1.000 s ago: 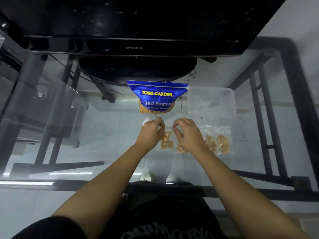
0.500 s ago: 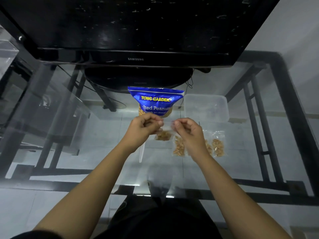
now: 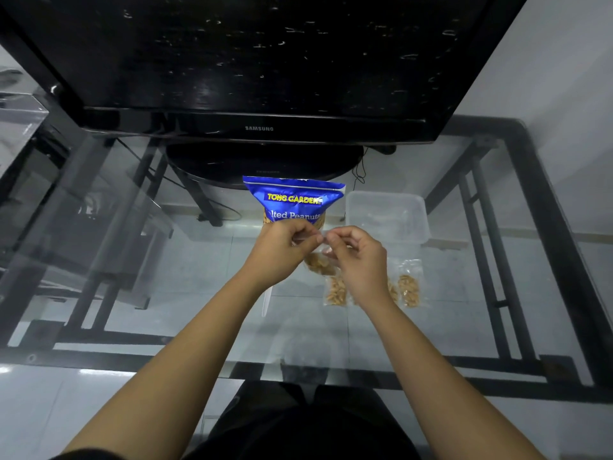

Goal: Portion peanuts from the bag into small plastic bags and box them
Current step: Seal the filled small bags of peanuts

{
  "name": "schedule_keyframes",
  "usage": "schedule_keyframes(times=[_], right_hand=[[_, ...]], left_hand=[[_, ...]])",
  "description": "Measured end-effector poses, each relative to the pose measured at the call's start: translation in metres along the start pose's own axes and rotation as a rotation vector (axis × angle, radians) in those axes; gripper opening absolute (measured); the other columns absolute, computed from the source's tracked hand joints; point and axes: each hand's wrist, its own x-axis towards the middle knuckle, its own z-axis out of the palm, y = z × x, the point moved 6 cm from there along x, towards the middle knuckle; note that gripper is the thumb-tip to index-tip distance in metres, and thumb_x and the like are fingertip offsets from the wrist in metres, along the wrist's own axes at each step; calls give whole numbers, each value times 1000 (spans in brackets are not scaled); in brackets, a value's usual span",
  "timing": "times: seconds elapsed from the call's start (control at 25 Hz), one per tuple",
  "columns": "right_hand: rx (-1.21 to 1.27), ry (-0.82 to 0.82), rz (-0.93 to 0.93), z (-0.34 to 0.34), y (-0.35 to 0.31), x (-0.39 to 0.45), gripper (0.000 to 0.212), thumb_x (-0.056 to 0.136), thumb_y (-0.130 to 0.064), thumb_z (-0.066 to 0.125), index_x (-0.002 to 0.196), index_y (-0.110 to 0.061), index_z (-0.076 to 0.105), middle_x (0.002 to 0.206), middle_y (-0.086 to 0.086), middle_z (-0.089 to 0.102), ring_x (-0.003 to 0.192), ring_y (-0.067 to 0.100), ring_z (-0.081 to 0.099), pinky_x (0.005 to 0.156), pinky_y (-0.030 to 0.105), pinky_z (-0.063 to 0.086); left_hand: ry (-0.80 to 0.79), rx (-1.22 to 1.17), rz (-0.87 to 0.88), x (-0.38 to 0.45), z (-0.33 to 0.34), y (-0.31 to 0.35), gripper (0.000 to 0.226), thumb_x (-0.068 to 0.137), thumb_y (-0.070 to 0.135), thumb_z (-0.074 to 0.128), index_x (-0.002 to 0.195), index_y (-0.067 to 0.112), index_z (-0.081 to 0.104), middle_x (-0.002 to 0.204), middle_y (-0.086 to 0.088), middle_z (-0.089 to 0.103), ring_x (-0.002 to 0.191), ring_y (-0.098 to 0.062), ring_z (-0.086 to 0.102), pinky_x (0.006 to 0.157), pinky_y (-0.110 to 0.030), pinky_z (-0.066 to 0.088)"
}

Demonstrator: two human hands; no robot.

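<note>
A blue Tong Garden peanut bag (image 3: 293, 200) stands upright at the middle of the glass table. In front of it, my left hand (image 3: 282, 249) and my right hand (image 3: 356, 257) pinch the top edge of a small clear bag of peanuts (image 3: 320, 263), held just above the table. To the right of the blue bag stands a clear plastic box (image 3: 386, 214). Filled small bags lie flat below my right hand: one (image 3: 335, 290) to its left, another (image 3: 409, 288) to its right, and one partly hidden behind my wrist.
A black Samsung television (image 3: 258, 78) on a round stand fills the back of the glass table (image 3: 149, 293). A white strip (image 3: 267, 298) lies by my left forearm. A clear acrylic box (image 3: 16, 117) sits at the far left. Black frame bars run under the glass.
Both hands have lifted the small bag of peanuts off the table and brought their fingertips together along its top edge. The camera has tilted upward.
</note>
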Motion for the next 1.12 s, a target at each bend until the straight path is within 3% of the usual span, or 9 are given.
schedule_keyframes(times=[0.12, 0.4, 0.52, 0.6, 0.72, 0.8, 0.88, 0.96, 1.12], right_hand=[[-165, 32, -66, 0, -5, 1, 22, 88, -12, 61, 75, -29, 59, 74, -12, 67, 66, 12, 69, 67, 30, 57], [-305, 86, -129, -2, -6, 0, 10, 89, -15, 60, 80, -20, 59, 67, -16, 61, 63, 5, 67, 58, 22, 51], [-298, 70, -120, -4, -6, -1, 9, 89, -16, 60, 80, -20, 59, 69, -16, 61, 63, 3, 66, 56, 17, 49], [-294, 54, -119, -3, -6, -2, 9, 89, -17, 59, 81, -19, 58, 70, -14, 61, 63, 3, 66, 56, 14, 48], [-121, -12, 33, -2, 4, 1, 10, 91, -18, 57, 82, -20, 58, 78, -6, 64, 64, 3, 67, 59, 19, 54], [61, -69, 218, 2, 17, 2, 11, 93, -18, 54, 84, -21, 59, 84, -2, 66, 68, 4, 68, 58, 20, 53], [136, -110, 331, 4, 31, 4, 11, 94, -19, 53, 86, -20, 60, 85, -2, 67, 73, 6, 68, 62, 21, 52], [-14, -125, 314, 0, 45, 10, 11, 94, -22, 52, 90, -19, 62, 90, -3, 69, 81, 8, 65, 72, 25, 51], [-823, -195, 90, -18, 71, 23, 31, 95, -18, 48, 123, -12, 57, 125, 8, 56, 114, 23, 52, 90, 29, 42]], left_hand=[[36, 75, -29, 0, 0, -3, 9, 83, 24, 67, 84, 15, 69, 72, 16, 60, 70, 11, 53, 61, -2, 36], [18, 82, -91, -4, -8, -21, 8, 82, 27, 67, 77, 21, 64, 78, 7, 66, 81, -14, 61, 73, -30, 49], [-1, 112, -95, -7, -12, -24, 11, 84, 26, 66, 82, 15, 65, 78, 7, 64, 82, -13, 60, 71, -27, 49], [23, 97, -96, -9, -15, -26, 12, 84, 24, 66, 83, 13, 66, 78, 7, 64, 79, -9, 59, 67, -16, 45], [32, -133, -128, -17, -13, -35, 9, 83, 25, 67, 86, 17, 64, 81, 8, 65, 79, 0, 59, 66, -8, 43], [-70, -419, -212, -26, 3, -48, 19, 80, 25, 70, 98, 21, 62, 94, 2, 68, 89, -6, 64, 78, -19, 52], [-125, -534, -291, -36, 23, -63, 27, 78, 15, 72, 102, 17, 60, 98, -8, 69, 92, -20, 68, 85, -32, 55], [-62, -563, -384, -44, 36, -80, 20, 78, 11, 71, 95, 15, 63, 90, -11, 69, 87, -27, 68, 82, -37, 56], [58, -343, -505, -49, 48, -110, 15, 80, 16, 71, 93, 11, 66, 86, -12, 68, 84, -28, 68, 75, -35, 58]])
